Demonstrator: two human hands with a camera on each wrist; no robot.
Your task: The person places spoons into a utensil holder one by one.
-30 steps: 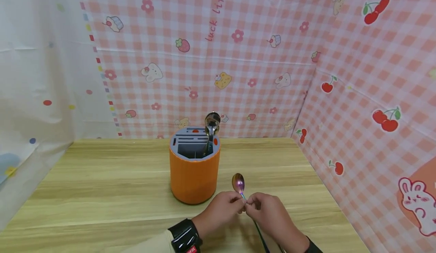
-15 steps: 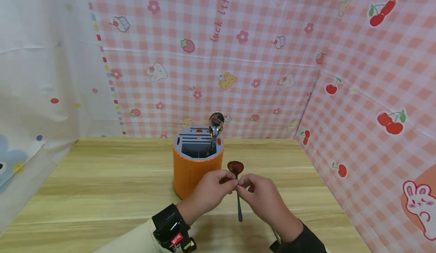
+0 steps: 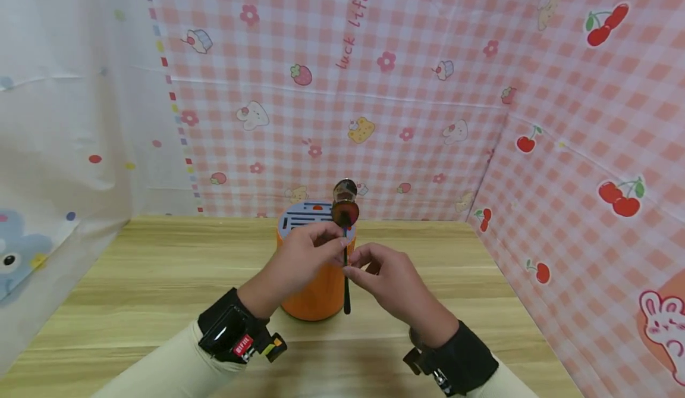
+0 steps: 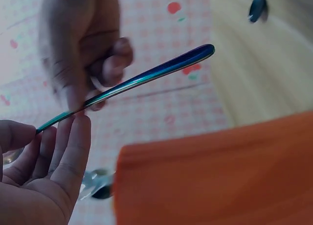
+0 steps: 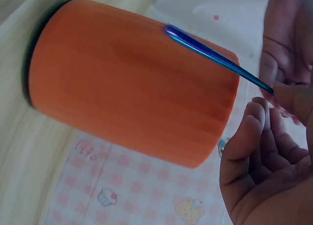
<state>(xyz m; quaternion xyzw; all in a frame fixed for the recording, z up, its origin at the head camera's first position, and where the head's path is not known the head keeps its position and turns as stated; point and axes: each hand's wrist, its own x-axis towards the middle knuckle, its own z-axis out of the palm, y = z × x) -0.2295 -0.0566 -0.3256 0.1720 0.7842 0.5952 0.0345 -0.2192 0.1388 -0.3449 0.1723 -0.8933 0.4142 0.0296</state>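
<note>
A rainbow-coloured metal spoon (image 3: 345, 213) stands nearly upright in front of the orange cutlery holder (image 3: 316, 294), bowl up, its blue-green handle (image 4: 161, 71) pointing down. My left hand (image 3: 299, 255) pinches it just under the bowl. Lower on the handle, thumb and fingertips of my right hand (image 3: 393, 276) pinch it too. Both hands are at the height of the holder's grey slotted top (image 3: 307, 213). Behind the held spoon, at least one silvery spoon (image 3: 345, 188) sticks up out of the holder; its lower part is hidden.
The holder stands on a wood-grain table (image 3: 176, 291). Pink checked cloth (image 3: 267, 88) hangs behind and at the right, white cloth (image 3: 64, 118) at the left. A small dark shiny object (image 4: 257, 7) lies on the table in the left wrist view.
Both hands have lifted the spoon from the table front up and leftward to the holder. The spoon has turned more upright. The camera view has shifted slightly.
</note>
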